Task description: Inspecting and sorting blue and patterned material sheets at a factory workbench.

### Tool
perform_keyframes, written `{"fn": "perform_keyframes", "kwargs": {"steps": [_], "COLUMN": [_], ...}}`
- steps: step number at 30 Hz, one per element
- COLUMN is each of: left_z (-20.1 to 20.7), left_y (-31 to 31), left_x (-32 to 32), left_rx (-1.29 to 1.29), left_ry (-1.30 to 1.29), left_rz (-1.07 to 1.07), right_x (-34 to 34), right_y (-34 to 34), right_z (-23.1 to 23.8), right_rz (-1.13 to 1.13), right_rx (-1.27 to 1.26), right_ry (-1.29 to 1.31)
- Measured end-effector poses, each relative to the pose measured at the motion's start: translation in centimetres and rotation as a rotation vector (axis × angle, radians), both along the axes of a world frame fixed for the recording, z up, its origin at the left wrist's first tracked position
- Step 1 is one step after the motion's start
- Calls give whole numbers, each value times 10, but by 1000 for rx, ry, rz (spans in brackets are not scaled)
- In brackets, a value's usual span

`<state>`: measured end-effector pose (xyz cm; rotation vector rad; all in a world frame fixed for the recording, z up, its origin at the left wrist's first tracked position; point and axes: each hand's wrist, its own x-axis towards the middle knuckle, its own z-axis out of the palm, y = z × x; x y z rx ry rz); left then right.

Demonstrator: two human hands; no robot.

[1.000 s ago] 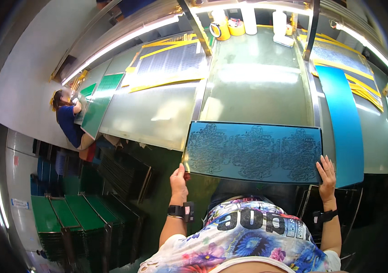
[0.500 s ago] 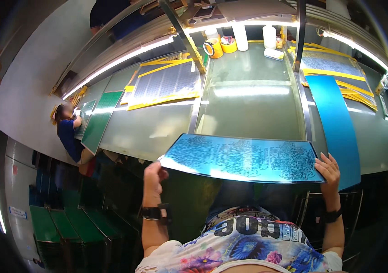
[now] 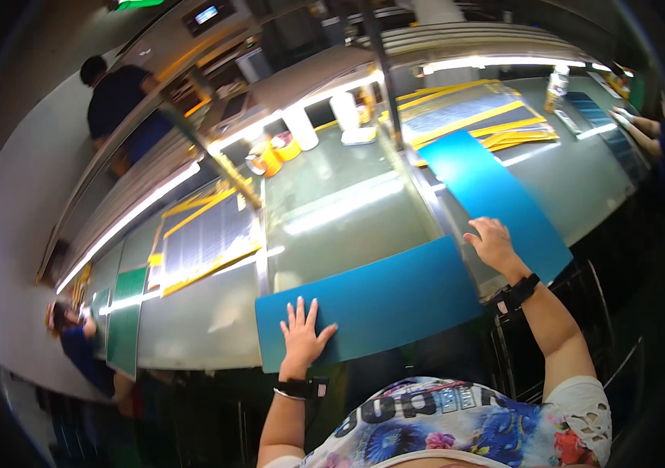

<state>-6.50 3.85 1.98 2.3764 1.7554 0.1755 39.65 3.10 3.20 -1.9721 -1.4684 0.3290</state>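
A thin blue panel point(image 3: 383, 300) lies at the near edge of the glass-topped table, its plain side up and part of it jutting over the edge. My left hand point(image 3: 304, 337) rests flat on its left part with the fingers spread. Past its right end, my right hand point(image 3: 495, 246) is open, over the left edge of a second plain blue panel point(image 3: 488, 183). Whether the right hand touches that panel I cannot tell. This second panel slants away to the right, its near end past the table edge. Neither hand grips anything.
Patterned sheets with yellow-taped edges point(image 3: 212, 238) lie at the left, with another stack point(image 3: 473, 117) far right. Orange tape rolls point(image 3: 264, 160) and a white cylinder point(image 3: 300, 127) stand under a lit shelf frame point(image 3: 383, 74). Co-workers are at both sides; a green panel point(image 3: 124, 316) lies left.
The panel that both hands held up by its ends, patterned side showing, now lies on the table plain side up. Both hands have let go of its ends. The view has turned and tilted rightward.
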Motion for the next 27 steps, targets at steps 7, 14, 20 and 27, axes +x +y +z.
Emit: {"fn": "perform_keyframes", "kwargs": {"steps": [7,14,20,27], "left_z": [-5,3,51,97], "left_y": [14,18,43,75], "left_x": [8,8,7,70], "left_rx": [28,9,-9,236], "left_ry": [31,42,0,-192], "left_rz": [44,18,-80,-326], "right_x": [128,108,100,50], "right_y": [-133,-161,-149,-175], "right_z": [-4,-60,3,70], "right_rz": [-634,-692,-501,-31], "right_rx": [271,289,731,576], "right_ry": [-218,1308,1361,100]}}
